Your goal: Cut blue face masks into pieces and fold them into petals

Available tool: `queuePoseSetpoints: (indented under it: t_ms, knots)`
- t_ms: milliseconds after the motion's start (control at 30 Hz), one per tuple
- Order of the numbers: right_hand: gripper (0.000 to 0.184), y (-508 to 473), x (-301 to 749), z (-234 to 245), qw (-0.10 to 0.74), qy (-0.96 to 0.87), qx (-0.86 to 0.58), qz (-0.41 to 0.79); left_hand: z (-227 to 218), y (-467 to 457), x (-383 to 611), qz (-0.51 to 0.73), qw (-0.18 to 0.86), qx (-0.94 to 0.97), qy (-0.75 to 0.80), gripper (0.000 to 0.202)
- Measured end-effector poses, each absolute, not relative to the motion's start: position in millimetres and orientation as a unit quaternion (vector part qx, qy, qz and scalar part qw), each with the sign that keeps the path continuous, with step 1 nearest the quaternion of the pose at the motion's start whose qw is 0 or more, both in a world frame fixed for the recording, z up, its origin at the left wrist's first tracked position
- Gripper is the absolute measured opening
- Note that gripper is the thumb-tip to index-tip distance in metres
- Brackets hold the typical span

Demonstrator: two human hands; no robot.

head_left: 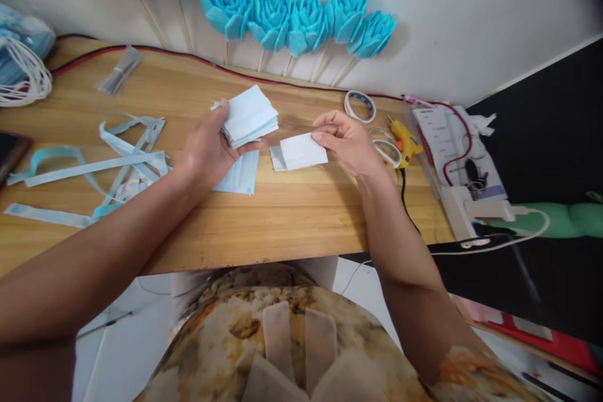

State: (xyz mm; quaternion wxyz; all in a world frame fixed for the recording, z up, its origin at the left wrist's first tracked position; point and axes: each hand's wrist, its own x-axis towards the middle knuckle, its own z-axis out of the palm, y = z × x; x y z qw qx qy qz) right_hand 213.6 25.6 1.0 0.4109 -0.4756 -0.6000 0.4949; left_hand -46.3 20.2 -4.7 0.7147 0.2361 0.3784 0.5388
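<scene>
My left hand (207,141) is closed round a stack of pale blue and white fabric pieces (250,114), held above the table. Under that hand lies a flat light-blue sheet (241,174). Between thumb and fingers, my right hand (346,141) pinches a small white rectangular piece (304,151). Another pale piece shows partly at its left edge. A small gap separates the two hands. Left of them lies a loose pile of cut light-blue strips (127,160).
Blue fabric flowers (271,16) on sticks lean along the wall. A tape roll (359,105) and a yellow glue gun (404,141) lie to the right, near papers (436,129) and a white power strip (456,213). White cord (23,72) is bundled at far left. A red-and-black cable (188,56) runs along the back.
</scene>
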Motion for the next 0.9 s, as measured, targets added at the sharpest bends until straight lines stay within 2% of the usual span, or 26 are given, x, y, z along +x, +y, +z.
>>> queuePoseSetpoints:
  t_ms: [167,367,667,900]
  knots:
    - [0.039,24.5,207.8,-4.1,0.396,-0.568,-0.466,0.551,-13.1,25.5,-53.1,0.509,0.765,0.241,0.313,0.037]
    - [0.028,22.9,194.2,-20.0,0.382,-0.584,-0.490,0.523,-3.0,20.7,-46.5,0.521,0.721,0.248,0.383,0.031]
    - [0.030,24.9,202.3,-13.6,0.378,-0.593,-0.473,0.531,-10.2,24.1,-50.3,0.506,0.751,0.256,0.339,0.035]
    - [0.018,23.6,201.3,-19.1,0.345,-0.619,-0.512,0.485,-2.0,18.8,-43.2,0.521,0.723,0.254,0.377,0.029]
